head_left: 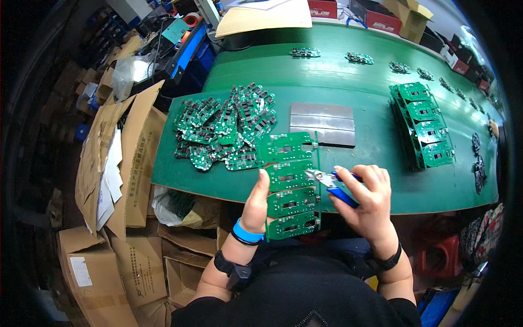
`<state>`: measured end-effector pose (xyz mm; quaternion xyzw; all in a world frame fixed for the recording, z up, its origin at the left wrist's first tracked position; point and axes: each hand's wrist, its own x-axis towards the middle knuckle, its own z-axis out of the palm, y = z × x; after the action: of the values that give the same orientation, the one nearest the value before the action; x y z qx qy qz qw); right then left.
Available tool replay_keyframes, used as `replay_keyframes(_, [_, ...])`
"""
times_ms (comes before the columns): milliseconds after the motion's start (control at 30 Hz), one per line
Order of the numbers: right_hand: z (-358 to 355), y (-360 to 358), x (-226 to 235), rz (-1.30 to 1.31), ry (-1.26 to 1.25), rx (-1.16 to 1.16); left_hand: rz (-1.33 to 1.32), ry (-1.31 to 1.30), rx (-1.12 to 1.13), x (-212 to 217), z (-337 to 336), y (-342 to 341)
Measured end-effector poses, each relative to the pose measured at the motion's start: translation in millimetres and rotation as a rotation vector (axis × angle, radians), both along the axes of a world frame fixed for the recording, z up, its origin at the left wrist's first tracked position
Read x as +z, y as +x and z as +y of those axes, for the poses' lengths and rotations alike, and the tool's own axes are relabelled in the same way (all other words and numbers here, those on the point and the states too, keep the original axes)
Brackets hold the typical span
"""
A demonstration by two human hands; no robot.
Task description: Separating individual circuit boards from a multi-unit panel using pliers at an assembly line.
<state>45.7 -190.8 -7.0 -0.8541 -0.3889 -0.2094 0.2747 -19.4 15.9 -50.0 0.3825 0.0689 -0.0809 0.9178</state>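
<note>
Circuit-board panel [289, 203], centre of frame: left hand [255, 210] has its left edge in its grip; right hand [368, 199] has its grip closed round blue-handled cutters [342, 197], tips at the panel's right strip. Judged progress: loose boards [229, 128] heaped centre-left, done; held panel and stacked panels [425, 128], right, left. Grey block [324, 122] just beyond; no obstruction noted.
</note>
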Motion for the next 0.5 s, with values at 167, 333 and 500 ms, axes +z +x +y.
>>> replay_keyframes(167, [-8, 5, -7, 0.031, -0.032, -0.07, -0.093, -0.632, -0.045, -12, 14, 1])
replay_keyframes(333, [-1, 2, -16, 0.06, -0.027, -0.072, -0.142, -0.728, -0.083, -16, 7, 4])
replay_keyframes(500, [0, 0, -16, 0.091, -0.041, -0.104, -0.173, -0.761, -0.11, -15, 4, 5])
